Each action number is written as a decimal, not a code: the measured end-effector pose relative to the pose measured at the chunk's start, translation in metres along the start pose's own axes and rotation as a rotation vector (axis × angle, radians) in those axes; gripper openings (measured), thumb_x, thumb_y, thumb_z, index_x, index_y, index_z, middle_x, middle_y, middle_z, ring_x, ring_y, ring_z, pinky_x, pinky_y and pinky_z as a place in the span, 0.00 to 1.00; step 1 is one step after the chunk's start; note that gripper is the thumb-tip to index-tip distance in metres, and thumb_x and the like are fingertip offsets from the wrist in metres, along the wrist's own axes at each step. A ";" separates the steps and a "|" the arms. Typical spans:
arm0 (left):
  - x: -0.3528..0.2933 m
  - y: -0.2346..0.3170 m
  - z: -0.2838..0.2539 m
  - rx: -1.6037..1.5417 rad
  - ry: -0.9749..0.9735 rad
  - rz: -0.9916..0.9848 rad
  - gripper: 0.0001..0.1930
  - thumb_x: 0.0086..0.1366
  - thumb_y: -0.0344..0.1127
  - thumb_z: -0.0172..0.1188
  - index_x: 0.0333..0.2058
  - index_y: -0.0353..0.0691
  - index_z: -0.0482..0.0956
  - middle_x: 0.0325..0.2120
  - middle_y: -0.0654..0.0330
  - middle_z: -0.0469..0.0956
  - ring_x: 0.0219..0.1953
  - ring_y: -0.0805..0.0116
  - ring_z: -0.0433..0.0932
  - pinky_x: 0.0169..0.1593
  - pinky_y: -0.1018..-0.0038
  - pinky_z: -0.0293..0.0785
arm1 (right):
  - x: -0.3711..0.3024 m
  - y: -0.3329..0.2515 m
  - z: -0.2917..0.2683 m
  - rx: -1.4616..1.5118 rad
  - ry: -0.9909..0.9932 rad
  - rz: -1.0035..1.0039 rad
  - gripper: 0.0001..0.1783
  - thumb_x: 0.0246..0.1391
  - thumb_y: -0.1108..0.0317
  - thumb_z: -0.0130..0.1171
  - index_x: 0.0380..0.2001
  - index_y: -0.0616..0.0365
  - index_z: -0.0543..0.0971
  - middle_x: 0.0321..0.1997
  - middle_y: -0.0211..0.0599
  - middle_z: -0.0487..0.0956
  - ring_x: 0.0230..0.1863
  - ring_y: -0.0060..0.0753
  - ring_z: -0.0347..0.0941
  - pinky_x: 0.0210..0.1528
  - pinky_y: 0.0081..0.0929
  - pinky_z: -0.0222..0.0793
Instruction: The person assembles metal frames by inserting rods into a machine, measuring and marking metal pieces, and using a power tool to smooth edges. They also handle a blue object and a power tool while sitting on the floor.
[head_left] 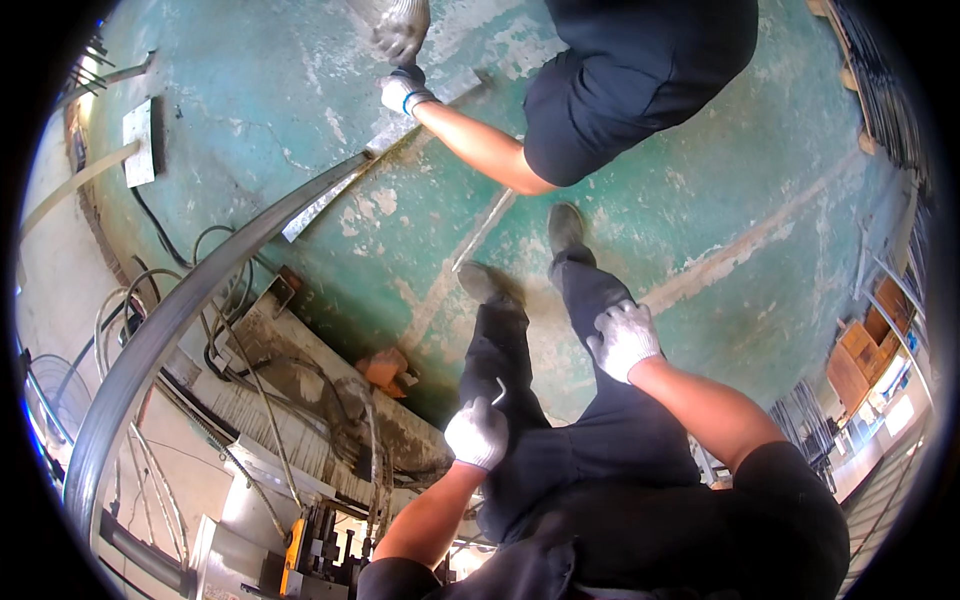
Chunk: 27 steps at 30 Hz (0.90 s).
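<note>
My left hand (478, 433), in a white knit glove, is closed around a thin bent metal rod that looks like a hex key (501, 391). The rod's hooked end sticks out above the fingers, over my left thigh. On my right leg, near the knee, lies my right hand (624, 337), gloved too, its fingers loosely bent over the dark trousers (583, 290). I see nothing held in it. A long grey metal bar (215, 270) runs from the lower left toward a flat metal strip (395, 130) ahead of me.
A co-worker's gloved hands (402, 92) are near the strip's far end. At left stands machinery (300, 345) with cables and hoses (235, 340). An orange-brown lump (386, 371) lies beside its base. Long rods (880, 90) and wooden pieces (860, 350) are at the right.
</note>
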<state>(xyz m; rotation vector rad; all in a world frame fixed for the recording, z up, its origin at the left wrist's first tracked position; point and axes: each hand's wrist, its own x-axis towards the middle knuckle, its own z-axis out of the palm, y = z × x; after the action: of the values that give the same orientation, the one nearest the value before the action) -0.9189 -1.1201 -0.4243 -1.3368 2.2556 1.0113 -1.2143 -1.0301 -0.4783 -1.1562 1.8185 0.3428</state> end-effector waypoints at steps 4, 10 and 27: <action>0.033 -0.007 -0.001 -0.065 0.145 -0.050 0.02 0.56 0.29 0.60 0.29 0.41 0.77 0.22 0.49 0.77 0.24 0.45 0.77 0.30 0.54 0.74 | 0.061 -0.015 0.008 0.008 -0.067 -0.092 0.17 0.59 0.53 0.55 0.39 0.54 0.83 0.43 0.43 0.82 0.51 0.46 0.76 0.55 0.47 0.66; 0.145 -0.043 0.030 -0.585 0.304 -0.521 0.07 0.65 0.31 0.58 0.28 0.34 0.76 0.21 0.59 0.75 0.24 0.71 0.72 0.32 0.71 0.70 | 0.161 -0.092 0.017 0.453 0.017 -0.206 0.17 0.59 0.53 0.53 0.37 0.55 0.82 0.36 0.49 0.84 0.40 0.58 0.80 0.47 0.50 0.75; 0.351 -0.135 0.066 -1.521 0.183 0.078 0.19 0.74 0.37 0.49 0.60 0.39 0.70 0.53 0.55 0.78 0.56 0.65 0.76 0.58 0.71 0.71 | 0.297 -0.185 -0.049 0.936 0.333 -0.366 0.23 0.58 0.47 0.54 0.39 0.55 0.85 0.43 0.49 0.84 0.45 0.51 0.81 0.50 0.41 0.74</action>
<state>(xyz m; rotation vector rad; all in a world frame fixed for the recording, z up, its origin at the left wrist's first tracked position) -0.9844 -1.3339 -0.7336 -1.7525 1.3770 2.9701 -1.1285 -1.3260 -0.6517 -0.8431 1.6613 -0.8771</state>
